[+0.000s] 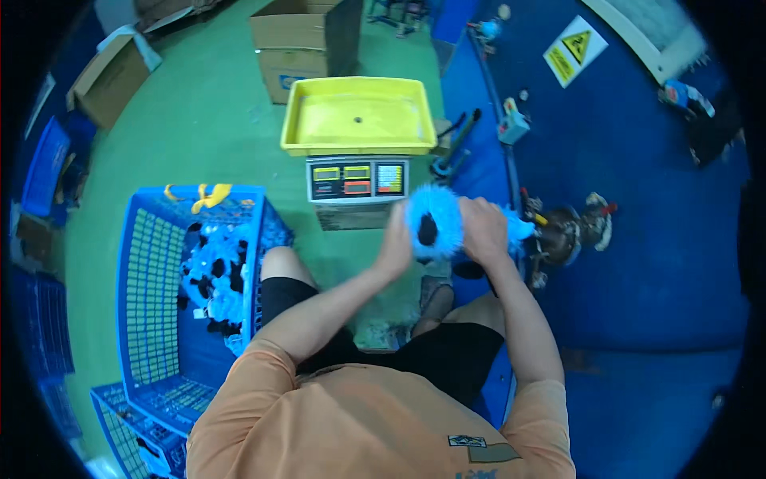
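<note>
My right hand [481, 230] has its fingers curled shut over the right side of a fluffy blue toy [435, 223], and I see only its back, knuckles up. My left hand [394, 243] lies flat against the toy's left side, fingers pressed together and pointing toward 12 o'clock. The toy sits between the two palms just right of the picture's centre, above my knees. Its long axis runs roughly from 9 to 3 o'clock, a tuft of fur sticking out past the right hand toward 3; a dark oval patch on it faces me. At 12 o'clock from the hands stands a weighing scale [357, 182] with a yellow tray [357, 116] on top. At 9 o'clock a blue crate [152, 279] holds more blue and black plush pieces [214, 275]. Beyond the tray, cardboard boxes [295, 40] stand on the green floor [199, 120].
</note>
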`<action>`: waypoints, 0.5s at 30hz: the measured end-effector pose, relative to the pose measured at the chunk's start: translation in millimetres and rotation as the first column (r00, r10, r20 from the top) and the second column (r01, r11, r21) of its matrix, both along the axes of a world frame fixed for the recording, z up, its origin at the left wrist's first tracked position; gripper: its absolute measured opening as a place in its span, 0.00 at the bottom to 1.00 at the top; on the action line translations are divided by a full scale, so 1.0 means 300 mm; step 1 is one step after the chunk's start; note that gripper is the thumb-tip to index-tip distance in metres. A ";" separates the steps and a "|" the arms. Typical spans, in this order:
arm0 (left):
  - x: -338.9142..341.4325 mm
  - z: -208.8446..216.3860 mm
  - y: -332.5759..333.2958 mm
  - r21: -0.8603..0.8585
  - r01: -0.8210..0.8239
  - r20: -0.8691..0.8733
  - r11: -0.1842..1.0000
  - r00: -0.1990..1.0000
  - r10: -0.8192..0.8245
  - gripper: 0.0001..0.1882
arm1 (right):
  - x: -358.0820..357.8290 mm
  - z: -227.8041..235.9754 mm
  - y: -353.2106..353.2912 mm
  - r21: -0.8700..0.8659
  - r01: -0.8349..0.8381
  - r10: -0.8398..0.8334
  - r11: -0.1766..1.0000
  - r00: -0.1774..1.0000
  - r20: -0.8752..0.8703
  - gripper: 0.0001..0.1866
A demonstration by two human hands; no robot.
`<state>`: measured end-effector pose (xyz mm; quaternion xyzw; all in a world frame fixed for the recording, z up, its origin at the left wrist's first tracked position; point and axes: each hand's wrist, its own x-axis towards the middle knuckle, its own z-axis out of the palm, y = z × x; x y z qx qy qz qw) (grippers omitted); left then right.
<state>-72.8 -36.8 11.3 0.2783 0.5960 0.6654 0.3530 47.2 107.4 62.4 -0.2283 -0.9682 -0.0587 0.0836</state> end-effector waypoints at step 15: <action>-0.057 -0.080 -0.040 0.148 -0.253 -0.545 0.956 0.786 0.293 0.26 | -0.054 -0.027 -0.037 -0.007 -0.179 0.175 0.984 0.967 -0.184 0.15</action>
